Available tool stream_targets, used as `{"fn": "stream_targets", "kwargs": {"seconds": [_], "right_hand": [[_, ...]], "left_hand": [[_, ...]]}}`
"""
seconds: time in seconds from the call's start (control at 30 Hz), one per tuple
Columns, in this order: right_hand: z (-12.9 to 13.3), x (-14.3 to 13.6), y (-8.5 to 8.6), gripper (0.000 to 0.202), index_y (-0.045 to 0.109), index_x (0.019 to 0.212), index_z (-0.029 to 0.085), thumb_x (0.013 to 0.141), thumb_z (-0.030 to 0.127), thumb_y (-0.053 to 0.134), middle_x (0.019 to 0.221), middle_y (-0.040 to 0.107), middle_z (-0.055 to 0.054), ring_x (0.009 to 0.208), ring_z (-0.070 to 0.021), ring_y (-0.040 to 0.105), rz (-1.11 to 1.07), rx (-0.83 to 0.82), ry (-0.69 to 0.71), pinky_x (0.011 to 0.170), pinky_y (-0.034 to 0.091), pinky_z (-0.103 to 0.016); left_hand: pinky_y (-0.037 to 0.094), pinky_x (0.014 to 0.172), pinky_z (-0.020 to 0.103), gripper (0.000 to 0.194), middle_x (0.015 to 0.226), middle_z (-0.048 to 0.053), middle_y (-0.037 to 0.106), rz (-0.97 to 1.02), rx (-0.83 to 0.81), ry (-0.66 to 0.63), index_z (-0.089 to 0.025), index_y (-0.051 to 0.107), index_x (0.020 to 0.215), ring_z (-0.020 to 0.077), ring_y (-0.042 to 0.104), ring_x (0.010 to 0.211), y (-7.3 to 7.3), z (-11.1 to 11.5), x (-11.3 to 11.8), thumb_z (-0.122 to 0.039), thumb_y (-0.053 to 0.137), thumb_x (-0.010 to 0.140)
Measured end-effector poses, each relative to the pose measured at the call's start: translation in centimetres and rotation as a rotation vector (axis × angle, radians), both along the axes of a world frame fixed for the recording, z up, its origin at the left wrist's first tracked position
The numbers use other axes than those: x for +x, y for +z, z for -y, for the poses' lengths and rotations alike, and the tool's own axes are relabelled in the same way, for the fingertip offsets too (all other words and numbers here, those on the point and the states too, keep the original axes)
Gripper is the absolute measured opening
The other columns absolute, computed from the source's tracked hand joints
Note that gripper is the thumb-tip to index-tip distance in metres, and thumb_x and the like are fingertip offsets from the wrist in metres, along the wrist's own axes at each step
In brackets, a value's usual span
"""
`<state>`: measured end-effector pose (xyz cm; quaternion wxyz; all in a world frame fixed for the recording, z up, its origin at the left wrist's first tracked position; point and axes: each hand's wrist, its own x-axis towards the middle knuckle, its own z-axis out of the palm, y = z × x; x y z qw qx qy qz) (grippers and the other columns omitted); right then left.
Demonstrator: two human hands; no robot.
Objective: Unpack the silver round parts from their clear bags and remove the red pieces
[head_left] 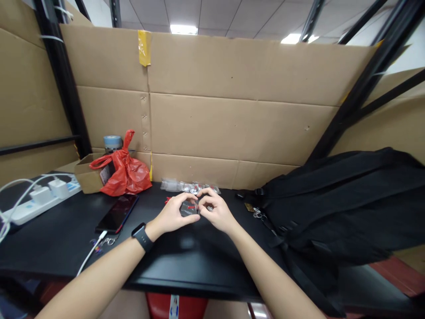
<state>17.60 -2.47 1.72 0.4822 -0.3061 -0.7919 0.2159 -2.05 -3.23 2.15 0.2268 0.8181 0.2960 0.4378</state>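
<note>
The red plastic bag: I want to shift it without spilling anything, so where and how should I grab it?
The red bag is probably best gripped by its gathered top, from above. That part stands up narrow over the bulging body, while the cardboard wall is close behind and the small box crowds its left side.

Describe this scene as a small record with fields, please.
surface: black tabletop
left hand: fingertips near the other hand's
right hand: fingers curled; grip unclear
near fingers: small clear plastic packet, something red inside
left side: knotted red plastic bag, dark phone
right side: large black fabric backpack
behind: brown cardboard wall
</note>
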Motion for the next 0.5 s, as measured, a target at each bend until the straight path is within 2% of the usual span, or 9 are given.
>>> {"fn": "stream_targets", "kwargs": {"seconds": [0.2,0.3,0.4,0.5], "right_hand": [[-0.17,0.05,-0.03,0.011,0.063,0.072,0.017,0.082,0.016,0.058,0.097,0.060,-0.007,0.071,-0.0126,0.057,0.032,0.019,-0.027,0.061,0.047,-0.026],[0.02,0.16,0.06,0.002,0.063,0.083,0.018,0.082,0.019,0.063,0.095,0.064,-0.006,0.075,-0.0147,0.062,0.020,-0.034,0.014,0.064,0.049,-0.026],[0.22,0.11,-0.05,0.028,0.059,0.100,0.021,0.077,0.024,0.073,0.093,0.067,-0.004,0.077,-0.0171,0.068,-0.039,-0.178,0.096,0.069,0.054,-0.029],[0.11,-0.19,-0.46,0.037,0.055,0.105,0.022,0.076,0.031,0.077,0.097,0.068,-0.005,0.081,-0.0193,0.071,-0.141,-0.307,0.120,0.071,0.057,-0.032]], "left_hand": [[0.050,0.094,0.034,0.045,0.107,0.006,0.072,-0.024,0.014,0.080,-0.019,0.063,0.117,0.0215,0.067,0.098,-0.05,-0.14,-0.08,-0.029,0.077,0.075],[0.050,0.095,0.035,0.048,0.111,0.008,0.072,0.005,0.009,0.089,-0.019,0.062,0.122,0.0222,0.068,0.099,-0.29,-0.45,-0.22,-0.029,0.075,0.077],[0.050,0.097,0.037,0.049,0.113,0.008,0.071,0.002,0.023,0.088,-0.019,0.063,0.124,0.0229,0.067,0.101,-0.40,-0.61,-0.33,-0.025,0.074,0.077],[0.050,0.097,0.037,0.046,0.103,0.006,0.073,-0.010,0.037,0.084,-0.020,0.063,0.124,0.0220,0.068,0.097,-0.37,-0.65,-0.35,-0.025,0.072,0.079]]}}
